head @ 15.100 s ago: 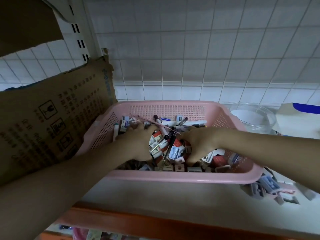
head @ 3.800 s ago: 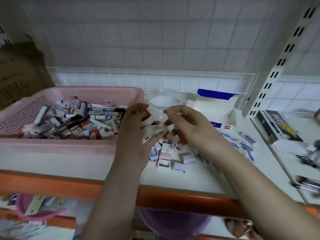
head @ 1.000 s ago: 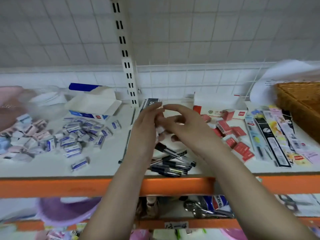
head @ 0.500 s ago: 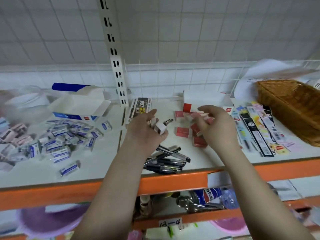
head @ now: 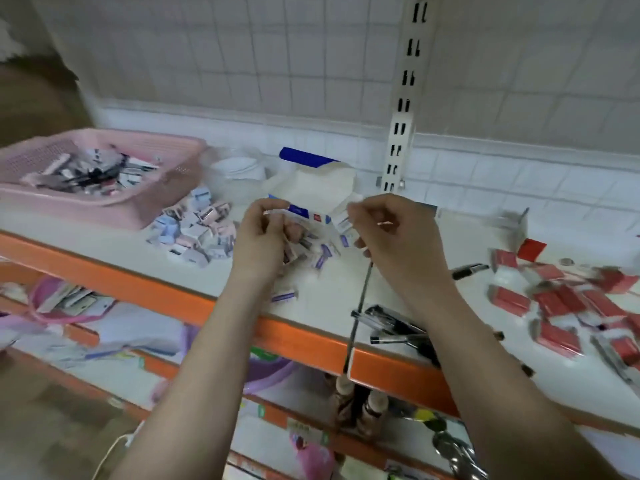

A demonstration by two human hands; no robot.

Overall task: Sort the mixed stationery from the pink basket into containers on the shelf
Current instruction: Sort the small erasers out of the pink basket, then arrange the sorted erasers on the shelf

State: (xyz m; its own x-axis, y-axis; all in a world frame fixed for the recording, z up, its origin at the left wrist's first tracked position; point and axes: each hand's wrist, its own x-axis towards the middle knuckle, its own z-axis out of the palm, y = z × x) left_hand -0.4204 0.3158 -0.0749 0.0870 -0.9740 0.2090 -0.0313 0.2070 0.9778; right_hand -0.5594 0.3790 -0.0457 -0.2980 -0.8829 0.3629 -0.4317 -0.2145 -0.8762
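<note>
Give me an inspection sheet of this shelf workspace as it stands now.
Surface: white shelf with orange front edge.
Job's things: pink basket at left holding mixed stationery; pastel erasers heaped beside it; blue-labelled erasers under the hands; red erasers at right; black pens near the front edge.
Clutter: open white box; clear tub.
Grippers: left hand and right hand each grip small items.
Cables: white cord, lower left.
Surroundings: tiled wall, slotted upright, lower shelves.

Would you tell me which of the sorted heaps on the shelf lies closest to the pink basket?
The pastel pink-and-blue heap, right beside the pink basket; the red packets lie far right.
</note>
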